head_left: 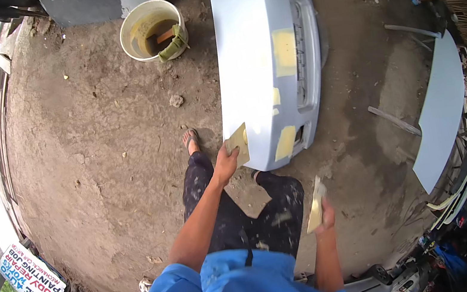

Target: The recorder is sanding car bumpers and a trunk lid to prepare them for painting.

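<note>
My left hand (225,165) grips a flat, olive-tan putty spreader (238,139), held up beside the near end of a pale grey car bumper (251,64). A small pale yellow dab shows at the spreader's right edge. Lower and to the right, my right hand (325,215) is closed around a second flat spreader (315,206) with yellow putty on its face. This one is apart from the bumper. Yellow filler patches mark the bumper, among them a large one (285,52) by the grille opening and another (285,142) near the close corner.
A white bucket (128,44) stands on the dirt ground at the far left of the bumper, with dark liquid inside and a green cloth (174,47) over its rim. A long pale panel (440,115) rests on sticks at the right. A grey panel (83,5) lies at the back.
</note>
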Tool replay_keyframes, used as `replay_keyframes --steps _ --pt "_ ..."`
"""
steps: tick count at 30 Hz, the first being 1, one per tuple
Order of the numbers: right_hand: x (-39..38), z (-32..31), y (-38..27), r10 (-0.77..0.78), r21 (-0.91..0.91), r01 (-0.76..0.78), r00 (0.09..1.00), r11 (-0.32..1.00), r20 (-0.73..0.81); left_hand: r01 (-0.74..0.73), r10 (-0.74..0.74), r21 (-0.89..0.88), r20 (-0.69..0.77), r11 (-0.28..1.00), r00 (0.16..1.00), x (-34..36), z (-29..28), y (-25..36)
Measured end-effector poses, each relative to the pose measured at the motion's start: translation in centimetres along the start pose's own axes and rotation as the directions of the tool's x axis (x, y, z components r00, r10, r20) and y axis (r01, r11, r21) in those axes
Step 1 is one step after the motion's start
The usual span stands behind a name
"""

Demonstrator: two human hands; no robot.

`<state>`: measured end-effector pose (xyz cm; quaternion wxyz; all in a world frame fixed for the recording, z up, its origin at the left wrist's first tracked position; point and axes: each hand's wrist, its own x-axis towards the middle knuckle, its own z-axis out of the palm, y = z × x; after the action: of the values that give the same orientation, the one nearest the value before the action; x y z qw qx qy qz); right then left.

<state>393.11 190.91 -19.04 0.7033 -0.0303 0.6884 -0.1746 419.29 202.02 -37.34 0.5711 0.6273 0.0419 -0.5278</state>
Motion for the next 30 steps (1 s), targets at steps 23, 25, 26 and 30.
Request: replay_keyframes --steps 23,25,26,30 --pt "16.4 -14.4 6.1 0.322 0.156 -0.392 0.882 0.907 0.345 -0.033 0.403 0.799 -0.266 0.6 0.876 24.1 6.6 -4.5" --pt "16.6 -14.6 5.9 0.321 0.138 -0.387 0.88 0.912 0.35 -0.048 0.389 0.777 -0.26 0.628 0.883 23.2 6.1 -4.8" --pt "16.7 -14.7 5.8 0.318 0.119 -0.381 0.878 0.917 0.357 -0.063 0.379 0.753 -0.255 0.655 0.89 22.9 5.5 -4.8" --pt "17.0 -13.8 6.2 0.35 0.112 -0.408 0.871 0.906 0.345 0.095 0.268 0.734 -0.36 0.672 0.893 24.6 2.3 -5.2"
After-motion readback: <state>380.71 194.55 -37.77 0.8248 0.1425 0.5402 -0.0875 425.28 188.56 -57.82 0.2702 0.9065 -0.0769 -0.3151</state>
